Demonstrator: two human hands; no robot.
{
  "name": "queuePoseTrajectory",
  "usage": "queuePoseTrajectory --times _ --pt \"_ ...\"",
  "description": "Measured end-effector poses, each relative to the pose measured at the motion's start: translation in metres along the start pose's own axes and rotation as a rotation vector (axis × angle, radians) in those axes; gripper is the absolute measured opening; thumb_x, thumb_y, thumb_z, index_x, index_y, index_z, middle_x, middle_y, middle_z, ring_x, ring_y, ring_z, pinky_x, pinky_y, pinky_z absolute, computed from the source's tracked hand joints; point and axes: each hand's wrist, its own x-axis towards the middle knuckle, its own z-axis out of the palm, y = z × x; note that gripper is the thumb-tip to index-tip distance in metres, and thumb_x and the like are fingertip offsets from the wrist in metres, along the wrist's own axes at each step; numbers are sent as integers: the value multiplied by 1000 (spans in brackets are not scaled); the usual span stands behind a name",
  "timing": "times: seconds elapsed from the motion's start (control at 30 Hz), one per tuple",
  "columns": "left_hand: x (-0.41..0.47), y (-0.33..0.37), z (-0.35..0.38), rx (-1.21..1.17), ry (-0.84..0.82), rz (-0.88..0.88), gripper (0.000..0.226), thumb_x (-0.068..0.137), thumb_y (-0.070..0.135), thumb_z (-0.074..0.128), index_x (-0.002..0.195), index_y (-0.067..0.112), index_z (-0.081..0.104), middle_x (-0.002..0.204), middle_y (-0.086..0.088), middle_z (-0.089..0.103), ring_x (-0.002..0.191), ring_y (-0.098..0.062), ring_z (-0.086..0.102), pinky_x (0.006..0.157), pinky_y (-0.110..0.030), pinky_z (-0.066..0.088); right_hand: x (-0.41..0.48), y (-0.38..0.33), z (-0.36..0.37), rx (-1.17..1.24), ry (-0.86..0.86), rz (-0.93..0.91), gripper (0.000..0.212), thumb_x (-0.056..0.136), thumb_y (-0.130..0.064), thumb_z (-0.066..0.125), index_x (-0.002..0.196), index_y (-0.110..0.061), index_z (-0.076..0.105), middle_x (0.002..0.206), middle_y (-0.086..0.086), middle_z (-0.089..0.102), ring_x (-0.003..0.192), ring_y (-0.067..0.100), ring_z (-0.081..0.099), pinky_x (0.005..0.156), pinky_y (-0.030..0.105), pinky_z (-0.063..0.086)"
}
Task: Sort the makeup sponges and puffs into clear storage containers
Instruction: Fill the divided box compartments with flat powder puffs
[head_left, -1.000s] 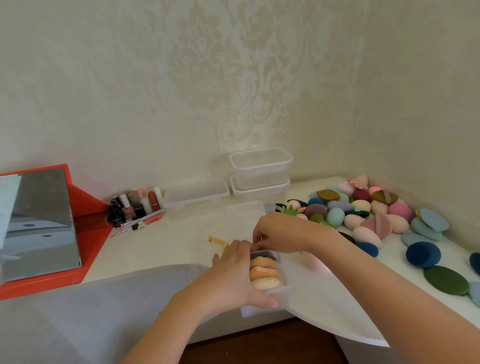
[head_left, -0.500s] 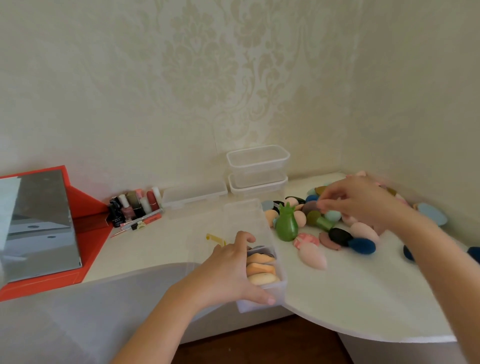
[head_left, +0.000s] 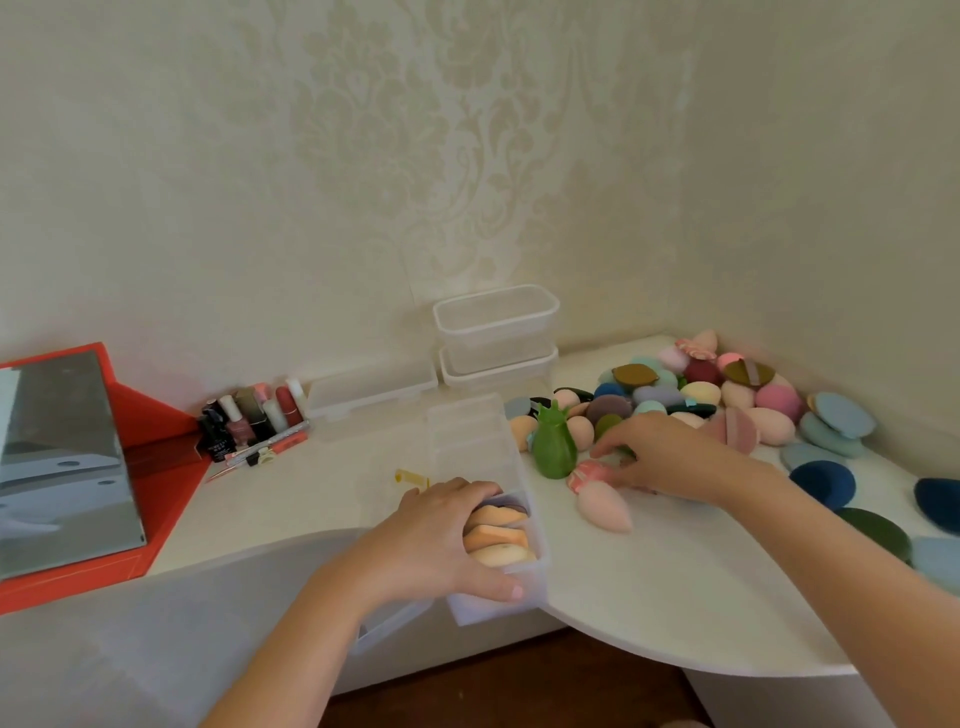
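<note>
A long clear divided container lies on the white table. Its near compartment holds several peach and orange puffs. My left hand grips that near end, thumb on the front wall and fingers over the left rim. My right hand lies low at the edge of a pile of coloured sponges and puffs, fingers stretched out. Its fingertips touch a pink-and-white patterned sponge. A green pineapple-shaped sponge stands just left of it. A pink teardrop sponge lies in front.
Two clear tubs are stacked at the back wall, a flat clear box beside them. Nail polish bottles and a red box with a mirror sit at the left. Blue and green flat puffs line the right. The table's curved front edge is near.
My right hand left the container, went to the back of the pile, then came down and nearer to the pink-and-white sponge. My left hand stayed on the container.
</note>
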Motion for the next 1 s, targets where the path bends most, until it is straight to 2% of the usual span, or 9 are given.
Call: queuePoseTrajectory --times 0.17,0.3,0.4,0.53,0.67,0.8,0.87,0.93,1.0 --pt "-1 -1 1 -6 -1 -5 99 51 73 66 138 42 29 122 22 42 116 -11 41 99 -36 41 3 0 0 32 -94 -47 23 87 -33 63 109 -35 69 79 -24 50 66 -4 45 54 10 31" --pt "0 1 1 0 -4 0 97 53 72 67 138 43 29 119 22 42 113 -11 41 99 -36 41 5 0 5 -11 -110 -69 30 85 -29 66 114 -36 66 97 -15 59 70 -4 46 58 10 35" --pt "0 1 2 1 -5 -2 96 55 70 68 138 42 28 120 21 41 114 -12 40 99 -36 40 5 -4 4 -98 -79 -96 27 87 -39 63 112 -32 68 86 -14 54 67 -1 43 53 11 31" --pt "-2 3 2 -1 -4 -11 94 59 68 69 139 42 27 121 20 40 115 -13 37 100 -36 39 3 -5 3 -79 25 -111 31 86 -54 58 96 -30 74 66 -14 49 60 2 44 52 14 34" --pt "-4 4 2 -4 12 -14 92 62 65 70 140 42 26 124 20 38 117 -13 34 100 -34 37 -3 -8 -9 -118 198 -47 33 88 -49 56 91 -21 73 60 -14 46 64 7 48 58 22 37" --pt "-6 6 2 -11 22 -15 89 64 63 70 139 42 26 126 19 38 118 -13 33 100 -35 37 -17 -31 -16 262 567 1 23 86 -43 62 82 -22 69 58 -12 52 54 4 50 54 10 38" --pt "-7 8 2 -16 31 -10 87 64 61 70 138 42 27 125 19 38 117 -13 33 99 -34 37 -19 -51 -12 371 560 -53 22 84 -41 62 79 -21 68 56 -14 55 58 0 54 52 9 37" --pt "-8 9 3 -23 39 -6 87 65 60 70 138 42 28 126 19 38 117 -14 33 99 -33 37 -18 -70 -5 339 477 -159 23 84 -40 61 81 -18 70 60 -13 61 61 0 58 55 9 39" --pt "-8 9 4 -34 44 -8 88 64 60 70 139 43 27 127 19 34 119 -14 32 100 -33 37 -11 -80 2 244 409 -230 26 87 -39 57 88 -17 72 72 -7 68 65 6 60 61 19 46"
